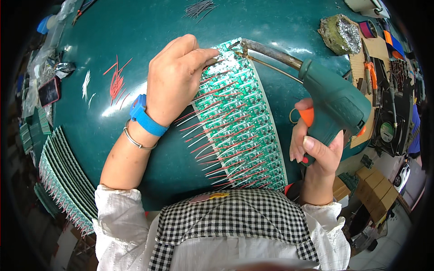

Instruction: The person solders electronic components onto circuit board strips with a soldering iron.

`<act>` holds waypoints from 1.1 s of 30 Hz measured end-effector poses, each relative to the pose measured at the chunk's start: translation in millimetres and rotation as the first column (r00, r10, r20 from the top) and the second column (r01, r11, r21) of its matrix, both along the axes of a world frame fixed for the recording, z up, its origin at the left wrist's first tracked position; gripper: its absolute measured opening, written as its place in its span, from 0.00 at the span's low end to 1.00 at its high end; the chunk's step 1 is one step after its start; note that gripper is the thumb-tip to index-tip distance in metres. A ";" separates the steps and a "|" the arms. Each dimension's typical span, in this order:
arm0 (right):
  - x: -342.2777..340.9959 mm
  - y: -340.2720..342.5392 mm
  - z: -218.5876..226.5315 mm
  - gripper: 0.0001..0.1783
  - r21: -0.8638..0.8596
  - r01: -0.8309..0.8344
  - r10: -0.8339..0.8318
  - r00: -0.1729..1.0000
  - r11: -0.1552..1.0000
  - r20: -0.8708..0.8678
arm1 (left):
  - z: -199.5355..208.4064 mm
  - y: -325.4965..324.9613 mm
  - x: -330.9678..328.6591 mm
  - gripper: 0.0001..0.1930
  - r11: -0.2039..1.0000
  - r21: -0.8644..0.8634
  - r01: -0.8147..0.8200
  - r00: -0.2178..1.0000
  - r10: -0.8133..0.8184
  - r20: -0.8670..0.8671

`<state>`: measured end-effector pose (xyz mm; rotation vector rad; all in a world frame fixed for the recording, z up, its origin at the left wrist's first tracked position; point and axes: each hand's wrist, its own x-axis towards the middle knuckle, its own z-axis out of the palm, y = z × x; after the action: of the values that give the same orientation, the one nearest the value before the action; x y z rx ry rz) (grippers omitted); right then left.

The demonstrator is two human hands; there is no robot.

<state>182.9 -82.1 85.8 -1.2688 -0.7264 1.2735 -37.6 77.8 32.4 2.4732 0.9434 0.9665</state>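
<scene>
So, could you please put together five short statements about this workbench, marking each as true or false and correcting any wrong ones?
1. The right hand grips a green soldering gun. True.
2. The soldering gun reaches over the near end of the wired circuit-board panel. False: it reaches over the far end of the wired circuit-board panel.
3. The left hand is at the panel's far part, with its fingertips toward the soldering gun. True.
4. The bundle of loose red wires lies right of the panel. False: the bundle of loose red wires lies to its left.
5. A blue wristband is on the left wrist. True.
</scene>
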 end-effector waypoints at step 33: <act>-3.7 -1.4 -7.3 0.25 -0.027 -0.012 0.010 0.998 1.000 -0.062 | -3.0 2.3 0.6 0.11 1.000 0.018 -0.009 1.000 0.010 -0.020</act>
<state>179.1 -83.5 78.5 -1.2438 -0.6751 1.3299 -37.0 80.1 29.4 2.4998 0.9579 0.9582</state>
